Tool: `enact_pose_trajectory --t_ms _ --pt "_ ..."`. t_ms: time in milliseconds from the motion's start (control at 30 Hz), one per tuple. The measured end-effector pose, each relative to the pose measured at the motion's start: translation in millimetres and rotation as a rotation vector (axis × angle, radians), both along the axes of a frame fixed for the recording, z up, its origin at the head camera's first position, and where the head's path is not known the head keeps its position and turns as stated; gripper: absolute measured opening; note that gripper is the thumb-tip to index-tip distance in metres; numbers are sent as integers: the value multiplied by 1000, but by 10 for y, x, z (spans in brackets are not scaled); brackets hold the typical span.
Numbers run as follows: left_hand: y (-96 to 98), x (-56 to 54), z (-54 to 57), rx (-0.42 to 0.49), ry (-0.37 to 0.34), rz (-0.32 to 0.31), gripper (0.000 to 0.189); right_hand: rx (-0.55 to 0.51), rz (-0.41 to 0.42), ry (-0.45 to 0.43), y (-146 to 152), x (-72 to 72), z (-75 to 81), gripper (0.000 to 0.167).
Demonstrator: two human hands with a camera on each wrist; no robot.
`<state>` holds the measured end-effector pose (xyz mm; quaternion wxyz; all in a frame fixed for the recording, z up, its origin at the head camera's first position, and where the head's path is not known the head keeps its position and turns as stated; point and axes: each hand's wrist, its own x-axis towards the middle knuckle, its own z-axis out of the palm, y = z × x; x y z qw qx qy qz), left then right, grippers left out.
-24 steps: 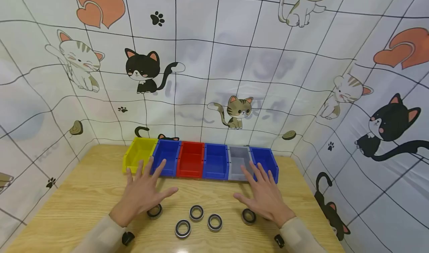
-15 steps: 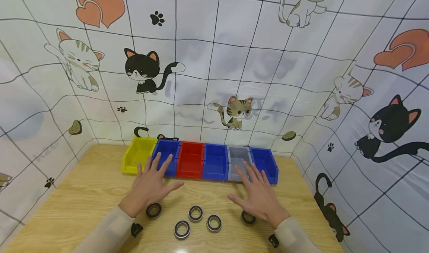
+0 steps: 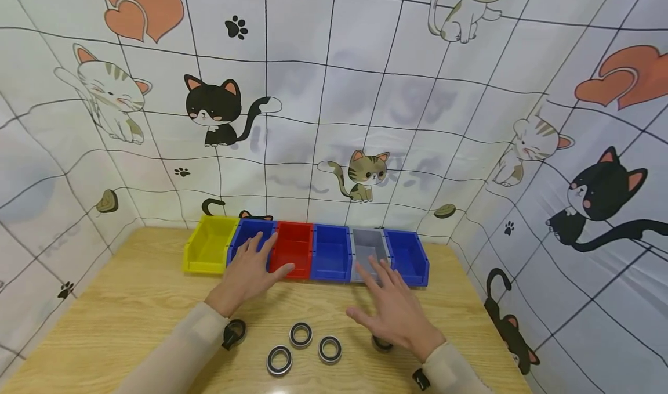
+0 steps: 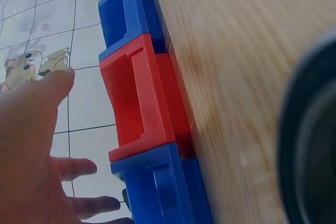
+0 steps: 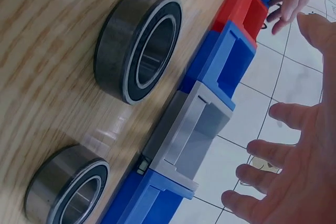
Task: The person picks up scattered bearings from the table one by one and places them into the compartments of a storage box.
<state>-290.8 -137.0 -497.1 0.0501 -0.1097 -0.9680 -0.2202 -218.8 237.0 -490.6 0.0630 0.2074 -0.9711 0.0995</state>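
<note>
With 12 o'clock taken as straight away from the person, a cat-printed grid sheet (image 3: pixel 302 115) is hung behind a wood-grained table (image 3: pixel 130 301). At the table's 12 o'clock edge a row of six plastic bins (image 3: pixel 307 240) is set, ordered from 9 toward 3 o'clock as yellow, blue, red, blue, grey and blue. Short of the row two hands are held out: the left hand (image 3: pixel 249 277) is pointed to about 1 o'clock, overlapping the second and third bins in the head view; the right hand (image 3: pixel 395 310) is pointed to about 11 o'clock, toward the grey bin (image 3: pixel 368 243). On both, the fingers are spread and nothing is grasped; no contact with the bins is plainly shown. Five sealed ball bearings (image 3: pixel 301 346) are laid flat on the table, round and without a long axis, their bores facing up. The relation judged to matter most is that they are placed on the person's side of the fingertips. The covered bearing (image 3: pixel 382 346) is partly hidden by the right hand, at 7 o'clock from its middle. The central trio (image 3: pixel 320 349) is spread between the wrists, near 8 o'clock from that hand. The cuff-side bearing (image 3: pixel 243 330) is left nearest the left hand, at about 6 o'clock, partly masked by a black wrist camera (image 3: pixel 228 338).
</note>
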Motion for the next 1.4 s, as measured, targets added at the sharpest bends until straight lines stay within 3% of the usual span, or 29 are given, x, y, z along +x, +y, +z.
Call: enact_pose_trajectory --t_ms 333,600,733,933,1067,1267,1333,1400 --pt "181 -215 -43 137 -105 108 94 10 2 -43 -17 131 -32 94" --pt "187 -384 -82 165 -78 121 70 21 70 -24 54 241 -41 86" --pt "164 -394 -42 162 -57 121 64 30 88 24 117 279 -63 84" --pt "142 -362 -22 176 -88 120 67 35 85 51 192 330 -82 80" --pt "96 -371 -84 205 -94 96 70 51 84 62 242 363 -86 78" --pt "-26 -507 -385 233 -48 45 77 22 37 6 349 440 -45 76" --pt "-45 -496 -413 227 -32 34 78 -3 17 -21 394 463 -31 75" --pt "-41 -431 -345 238 -42 28 78 -17 7 -28 445 482 -20 72"
